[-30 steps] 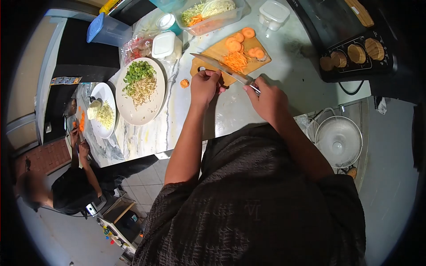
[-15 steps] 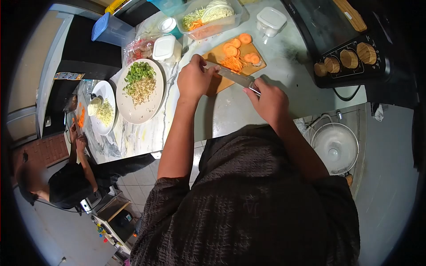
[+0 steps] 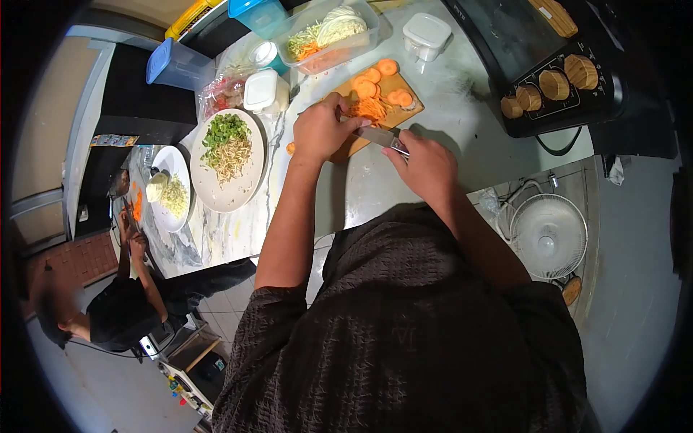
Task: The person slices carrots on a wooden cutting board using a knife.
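Note:
My right hand (image 3: 427,162) grips the handle of a kitchen knife (image 3: 377,136), its blade pointing left over the near edge of a wooden cutting board (image 3: 355,146). My left hand (image 3: 321,130) is closed, thumb and fingers against the blade's far part, which they partly hide. Just beyond the blade lies a heap of carrot strips (image 3: 369,110) on the board. Round carrot slices (image 3: 367,89) rest behind and to the right of the heap. A small orange carrot piece (image 3: 291,148) shows beside my left wrist.
Left are a plate of chopped greens and sprouts (image 3: 231,187), a lidded tub (image 3: 263,92) and a smaller plate (image 3: 170,220). A vegetable container (image 3: 325,61) and white-lidded box (image 3: 426,35) stand behind; a toaster oven (image 3: 556,94) is right. Another person (image 3: 126,307) works at far left.
My hands and the knife have shifted slightly; the left fingers now sit farther along the blade, closer to the handle. The whole view has tilted a little. An orange piece now shows beside my left wrist.

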Action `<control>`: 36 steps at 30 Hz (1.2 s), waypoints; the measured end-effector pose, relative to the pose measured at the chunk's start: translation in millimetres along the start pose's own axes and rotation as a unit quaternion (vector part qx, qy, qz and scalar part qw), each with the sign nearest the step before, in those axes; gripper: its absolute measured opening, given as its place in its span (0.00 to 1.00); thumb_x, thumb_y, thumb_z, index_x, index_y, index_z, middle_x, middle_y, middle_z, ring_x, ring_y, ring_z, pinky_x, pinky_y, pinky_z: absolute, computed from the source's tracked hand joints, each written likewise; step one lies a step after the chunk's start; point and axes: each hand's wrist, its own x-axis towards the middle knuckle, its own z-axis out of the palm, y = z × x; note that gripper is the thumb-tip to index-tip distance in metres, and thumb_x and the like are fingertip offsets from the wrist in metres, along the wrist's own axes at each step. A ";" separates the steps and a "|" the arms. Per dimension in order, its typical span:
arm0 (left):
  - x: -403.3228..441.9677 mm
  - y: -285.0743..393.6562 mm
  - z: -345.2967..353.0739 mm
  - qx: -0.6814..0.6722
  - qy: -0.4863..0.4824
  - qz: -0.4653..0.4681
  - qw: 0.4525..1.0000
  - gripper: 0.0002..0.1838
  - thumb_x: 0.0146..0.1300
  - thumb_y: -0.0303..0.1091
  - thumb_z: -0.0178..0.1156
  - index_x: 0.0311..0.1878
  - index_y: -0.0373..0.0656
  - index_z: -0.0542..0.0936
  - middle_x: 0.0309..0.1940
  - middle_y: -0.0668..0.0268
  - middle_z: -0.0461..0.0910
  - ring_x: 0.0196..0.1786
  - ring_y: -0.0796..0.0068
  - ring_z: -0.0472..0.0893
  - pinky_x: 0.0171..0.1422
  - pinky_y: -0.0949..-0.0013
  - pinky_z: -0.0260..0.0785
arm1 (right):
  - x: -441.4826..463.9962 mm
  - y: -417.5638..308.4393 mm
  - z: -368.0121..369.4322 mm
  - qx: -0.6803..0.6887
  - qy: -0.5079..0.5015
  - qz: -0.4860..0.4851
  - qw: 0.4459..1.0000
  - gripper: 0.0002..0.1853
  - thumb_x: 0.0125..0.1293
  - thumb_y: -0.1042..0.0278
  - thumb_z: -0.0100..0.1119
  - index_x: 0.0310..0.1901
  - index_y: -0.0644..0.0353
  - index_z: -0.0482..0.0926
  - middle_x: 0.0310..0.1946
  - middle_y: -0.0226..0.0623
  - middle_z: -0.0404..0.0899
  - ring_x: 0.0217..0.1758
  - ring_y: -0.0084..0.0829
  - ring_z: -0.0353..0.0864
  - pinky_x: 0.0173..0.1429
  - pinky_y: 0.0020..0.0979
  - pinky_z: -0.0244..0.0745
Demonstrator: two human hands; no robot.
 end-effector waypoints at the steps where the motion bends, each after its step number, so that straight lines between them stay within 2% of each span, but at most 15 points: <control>1: 3.4 -2.0 4.4 0.006 0.017 -0.001 1.000 0.25 0.47 0.56 0.73 0.34 0.44 0.77 0.22 0.65 0.80 0.28 0.61 0.81 0.33 0.61 0.72 | -0.5 -1.1 1.1 0.000 0.001 0.002 1.000 0.18 0.64 0.49 0.60 0.35 0.58 0.75 0.26 0.39 0.81 0.33 0.48 0.81 0.36 0.45 0.74; 6: 5.1 3.8 2.1 -0.014 0.018 -0.018 1.000 0.25 0.47 0.55 0.73 0.34 0.44 0.76 0.22 0.66 0.80 0.29 0.61 0.81 0.34 0.60 0.71 | -1.8 -3.6 3.7 -0.008 -0.006 0.001 1.000 0.18 0.64 0.49 0.60 0.36 0.58 0.76 0.26 0.40 0.81 0.33 0.48 0.82 0.37 0.46 0.74; 9: 3.4 -1.0 1.8 -0.046 -0.016 0.035 0.998 0.23 0.49 0.52 0.73 0.35 0.44 0.77 0.23 0.64 0.80 0.29 0.61 0.81 0.34 0.60 0.71 | -1.2 -4.6 3.3 -0.001 0.006 -0.008 1.000 0.18 0.64 0.49 0.60 0.37 0.58 0.76 0.26 0.40 0.81 0.33 0.48 0.82 0.38 0.46 0.74; 10: 4.8 -4.4 5.1 -0.052 -0.008 0.032 0.998 0.22 0.50 0.51 0.73 0.35 0.43 0.76 0.24 0.64 0.80 0.29 0.61 0.80 0.34 0.61 0.71 | -1.2 -7.2 1.7 0.000 0.004 -0.008 1.000 0.18 0.64 0.49 0.60 0.37 0.58 0.76 0.26 0.40 0.81 0.33 0.48 0.82 0.38 0.46 0.74; 12: 5.7 -8.1 7.8 -0.058 0.000 0.028 0.998 0.22 0.50 0.49 0.73 0.35 0.43 0.76 0.24 0.63 0.80 0.28 0.61 0.80 0.34 0.61 0.70 | 1.3 -13.1 -3.8 -0.007 -0.071 0.031 0.997 0.19 0.64 0.48 0.58 0.41 0.59 0.77 0.31 0.46 0.82 0.39 0.50 0.83 0.44 0.48 0.76; 14: 6.8 -8.5 8.7 -0.078 0.066 -0.029 0.994 0.18 0.54 0.45 0.71 0.36 0.41 0.78 0.24 0.62 0.79 0.27 0.63 0.78 0.34 0.64 0.70 | 1.6 -11.4 -0.9 -0.001 -0.070 0.033 0.997 0.20 0.65 0.48 0.57 0.41 0.60 0.77 0.31 0.47 0.82 0.39 0.50 0.83 0.45 0.48 0.76; 15: 7.0 -9.9 9.3 -0.078 0.067 -0.028 0.994 0.18 0.54 0.45 0.71 0.36 0.41 0.78 0.24 0.62 0.79 0.27 0.63 0.78 0.34 0.64 0.70 | 2.1 -11.4 -1.2 0.005 -0.069 0.034 0.997 0.20 0.66 0.48 0.56 0.40 0.60 0.77 0.30 0.47 0.82 0.39 0.50 0.83 0.45 0.48 0.76; 20: 5.7 -34.3 7.5 -0.170 0.133 0.092 0.972 0.09 0.62 0.35 0.65 0.40 0.40 0.83 0.27 0.57 0.79 0.28 0.65 0.77 0.36 0.67 0.70 | 3.3 -5.6 -0.1 0.014 -0.096 0.077 0.992 0.22 0.70 0.46 0.48 0.40 0.61 0.77 0.33 0.49 0.82 0.41 0.53 0.82 0.48 0.50 0.74; 22: -0.3 -37.9 -0.5 -0.194 0.129 0.075 0.970 0.09 0.64 0.34 0.62 0.42 0.38 0.83 0.28 0.58 0.81 0.29 0.70 0.78 0.37 0.69 0.70 | 1.5 -4.8 2.6 0.033 -0.096 0.086 0.991 0.24 0.71 0.45 0.45 0.40 0.61 0.77 0.35 0.51 0.82 0.42 0.55 0.81 0.49 0.51 0.73; 25: -10.7 -43.8 -3.8 -0.288 0.118 -0.040 0.949 0.11 0.68 0.33 0.59 0.41 0.34 0.81 0.29 0.66 0.81 0.31 0.81 0.76 0.37 0.74 0.69 | 2.0 -5.9 3.4 0.082 -0.130 0.124 0.980 0.26 0.72 0.44 0.41 0.40 0.63 0.77 0.39 0.54 0.82 0.45 0.57 0.79 0.52 0.52 0.71; 26: -14.6 -45.9 -0.9 -0.288 0.119 -0.042 0.949 0.11 0.68 0.33 0.59 0.41 0.34 0.81 0.29 0.66 0.81 0.31 0.81 0.76 0.37 0.74 0.69 | 2.9 -5.0 6.0 0.094 -0.147 0.130 0.976 0.27 0.72 0.44 0.41 0.41 0.64 0.77 0.39 0.55 0.81 0.47 0.58 0.78 0.53 0.51 0.71; 28: -22.0 -52.8 9.9 -0.356 0.054 -0.079 0.929 0.11 0.69 0.34 0.59 0.40 0.34 0.81 0.28 0.69 0.80 0.30 0.83 0.75 0.37 0.75 0.68 | 4.2 -3.8 11.8 0.106 -0.166 0.133 0.971 0.28 0.72 0.44 0.40 0.41 0.65 0.77 0.40 0.57 0.81 0.48 0.58 0.78 0.54 0.51 0.70; 32: -27.0 -45.1 22.9 -0.375 0.014 -0.164 0.912 0.10 0.70 0.34 0.57 0.40 0.34 0.80 0.28 0.70 0.80 0.31 0.83 0.75 0.37 0.76 0.68 | 4.1 -2.9 20.2 0.137 -0.162 0.119 0.970 0.27 0.72 0.45 0.42 0.41 0.67 0.78 0.39 0.58 0.80 0.47 0.60 0.78 0.53 0.51 0.70; 34: -26.8 -39.2 26.4 -0.394 0.022 -0.162 0.904 0.10 0.70 0.33 0.57 0.41 0.34 0.80 0.30 0.69 0.81 0.32 0.83 0.76 0.40 0.77 0.69 | 2.6 -1.1 23.8 0.146 -0.162 0.123 0.968 0.27 0.72 0.46 0.42 0.41 0.67 0.78 0.38 0.58 0.80 0.46 0.60 0.78 0.53 0.51 0.70; 36: -23.6 -40.9 31.3 -0.434 0.019 -0.142 0.889 0.10 0.70 0.33 0.57 0.42 0.34 0.80 0.33 0.67 0.82 0.34 0.82 0.78 0.42 0.76 0.71 | 1.5 1.6 28.3 0.164 -0.116 0.108 0.974 0.26 0.72 0.46 0.46 0.35 0.67 0.75 0.27 0.52 0.77 0.32 0.52 0.77 0.40 0.44 0.70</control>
